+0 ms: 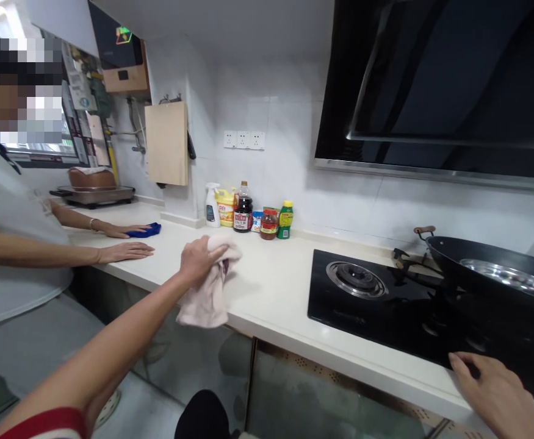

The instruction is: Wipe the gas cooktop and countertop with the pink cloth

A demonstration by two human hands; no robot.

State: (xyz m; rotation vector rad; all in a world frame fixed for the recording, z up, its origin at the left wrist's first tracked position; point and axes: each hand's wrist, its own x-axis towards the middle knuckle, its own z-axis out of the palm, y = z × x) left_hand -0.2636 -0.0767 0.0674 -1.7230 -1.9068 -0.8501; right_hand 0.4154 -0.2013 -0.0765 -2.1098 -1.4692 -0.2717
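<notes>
My left hand [196, 262] is closed around a pale pink cloth [207, 299], which hangs in folds over the front edge of the white countertop [267, 277]. At the lower right, my right hand [493, 387] is by the counter's front edge, beside the black gas stove [349, 305]. Its fingers are loosely bent, with a gap between thumb and fingers and nothing in them. At the left, another person's hands [122, 251] lie on the counter, one of them on a blue cloth [145, 230].
Against the wall stand a spray bottle [212, 207], a dark sauce bottle [243, 210], a red-lidded jar [269, 225] and a green bottle [285, 221]. A wok [459, 253] sits on the stove's right side. The range hood [431, 91] overhangs it. A cutting board [166, 143] hangs at left.
</notes>
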